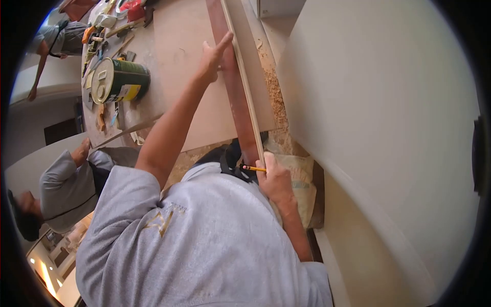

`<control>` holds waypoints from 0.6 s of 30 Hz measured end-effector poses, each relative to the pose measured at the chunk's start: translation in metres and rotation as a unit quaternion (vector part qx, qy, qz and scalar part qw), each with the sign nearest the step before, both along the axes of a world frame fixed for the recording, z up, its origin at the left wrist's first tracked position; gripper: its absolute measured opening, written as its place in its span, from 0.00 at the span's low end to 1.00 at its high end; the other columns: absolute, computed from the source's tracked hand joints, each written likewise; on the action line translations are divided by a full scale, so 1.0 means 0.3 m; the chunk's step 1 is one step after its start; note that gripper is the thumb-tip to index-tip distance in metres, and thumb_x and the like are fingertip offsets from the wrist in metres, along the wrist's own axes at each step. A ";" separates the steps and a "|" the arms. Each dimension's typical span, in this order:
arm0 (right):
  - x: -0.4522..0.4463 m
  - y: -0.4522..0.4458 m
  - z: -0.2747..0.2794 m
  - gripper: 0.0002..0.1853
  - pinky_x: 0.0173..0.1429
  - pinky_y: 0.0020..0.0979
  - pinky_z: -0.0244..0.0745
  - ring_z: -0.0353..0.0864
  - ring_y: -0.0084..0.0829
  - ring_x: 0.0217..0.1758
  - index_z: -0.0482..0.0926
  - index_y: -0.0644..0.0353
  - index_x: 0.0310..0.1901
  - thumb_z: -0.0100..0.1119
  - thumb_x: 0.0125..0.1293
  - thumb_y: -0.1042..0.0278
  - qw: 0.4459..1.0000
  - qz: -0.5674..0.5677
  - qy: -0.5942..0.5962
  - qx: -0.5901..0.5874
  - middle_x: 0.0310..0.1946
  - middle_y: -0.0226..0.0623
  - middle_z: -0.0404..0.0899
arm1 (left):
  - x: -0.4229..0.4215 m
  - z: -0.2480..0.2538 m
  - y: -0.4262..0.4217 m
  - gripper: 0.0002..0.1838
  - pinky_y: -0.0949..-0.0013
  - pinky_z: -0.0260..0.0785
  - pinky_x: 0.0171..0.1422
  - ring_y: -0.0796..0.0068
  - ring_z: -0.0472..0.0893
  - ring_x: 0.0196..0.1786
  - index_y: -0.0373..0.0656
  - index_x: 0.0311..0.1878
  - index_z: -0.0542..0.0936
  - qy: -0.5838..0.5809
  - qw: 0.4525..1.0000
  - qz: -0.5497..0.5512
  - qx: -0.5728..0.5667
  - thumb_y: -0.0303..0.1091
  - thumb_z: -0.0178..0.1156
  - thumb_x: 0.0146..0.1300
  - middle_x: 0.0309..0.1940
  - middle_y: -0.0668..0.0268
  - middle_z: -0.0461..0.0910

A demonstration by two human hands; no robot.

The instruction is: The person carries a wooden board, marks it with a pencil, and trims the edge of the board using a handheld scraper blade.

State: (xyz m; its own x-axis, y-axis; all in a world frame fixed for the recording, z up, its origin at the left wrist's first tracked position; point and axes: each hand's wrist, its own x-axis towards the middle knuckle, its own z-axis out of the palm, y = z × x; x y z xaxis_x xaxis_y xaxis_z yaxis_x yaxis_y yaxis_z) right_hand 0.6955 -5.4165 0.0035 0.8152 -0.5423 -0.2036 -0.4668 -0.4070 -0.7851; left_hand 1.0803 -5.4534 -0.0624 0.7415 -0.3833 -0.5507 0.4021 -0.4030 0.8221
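Observation:
A long, narrow wooden board point(237, 87) with a reddish-brown face and a pale edge runs from the top of the view down to my waist. My left hand point(212, 61) is at its upper part, with one digit stretched over the pale edge; the other fingers are partly hidden. Close to my body, my right hand point(276, 179) is closed around the board's near end. A yellow pencil point(254, 168) sticks out sideways from its fingers, pointing left.
A wide panel point(179, 102) lies on the worktable under the board. A green can point(121, 82) stands among scattered tools at the left. Sawdust point(276, 97) covers a strip at the right, beside a large pale panel point(388, 112). Another person point(69, 179) is at the left.

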 end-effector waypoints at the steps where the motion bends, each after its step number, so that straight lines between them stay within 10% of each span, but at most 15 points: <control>1: -0.005 -0.013 0.057 0.10 0.37 0.52 0.76 0.82 0.60 0.37 0.74 0.61 0.46 0.60 0.74 0.64 1.000 0.024 0.003 -0.015 0.33 0.54 0.80 | 0.014 -0.007 -0.020 0.76 0.41 0.65 0.75 0.46 0.65 0.77 0.28 0.82 0.41 0.054 0.998 -0.008 -0.032 0.69 0.77 0.49 0.76 0.35 0.58; 8: -0.114 -0.020 0.290 0.09 0.35 0.48 0.76 0.81 0.54 0.33 0.78 0.60 0.40 0.66 0.66 0.66 0.991 0.013 -0.018 -0.133 0.32 0.47 0.79 | -0.043 0.129 -0.033 0.37 0.52 0.76 0.49 0.59 0.80 0.51 0.42 0.57 0.76 0.173 0.970 -0.105 -0.134 0.61 0.73 0.56 0.50 0.57 0.77; 14: -0.447 0.110 0.556 0.05 0.44 0.43 0.75 0.79 0.44 0.39 0.79 0.65 0.39 0.63 0.62 0.77 0.961 -0.181 -0.098 -0.185 0.35 0.44 0.77 | -0.450 0.422 0.026 0.45 0.48 0.72 0.48 0.62 0.77 0.46 0.54 0.67 0.60 0.227 0.940 -0.054 -0.248 0.56 0.76 0.52 0.51 0.60 0.70; 18: -1.082 0.241 0.545 0.09 0.51 0.44 0.77 0.80 0.44 0.45 0.81 0.67 0.45 0.55 0.67 0.74 0.848 -0.366 -0.232 -0.306 0.42 0.48 0.81 | -0.735 0.638 0.077 0.41 0.56 0.78 0.51 0.67 0.76 0.45 0.53 0.66 0.60 0.334 0.896 -0.071 -0.284 0.53 0.75 0.57 0.50 0.63 0.67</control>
State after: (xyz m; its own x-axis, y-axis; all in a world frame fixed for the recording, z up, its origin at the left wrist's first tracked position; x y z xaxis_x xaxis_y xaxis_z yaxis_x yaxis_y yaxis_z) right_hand 0.3710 -5.3441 0.1670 0.1293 -0.8262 0.5483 -0.4684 -0.5383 -0.7006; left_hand 0.8597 -5.4304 0.1288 0.2407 -0.8072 -0.5389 0.8585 -0.0820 0.5063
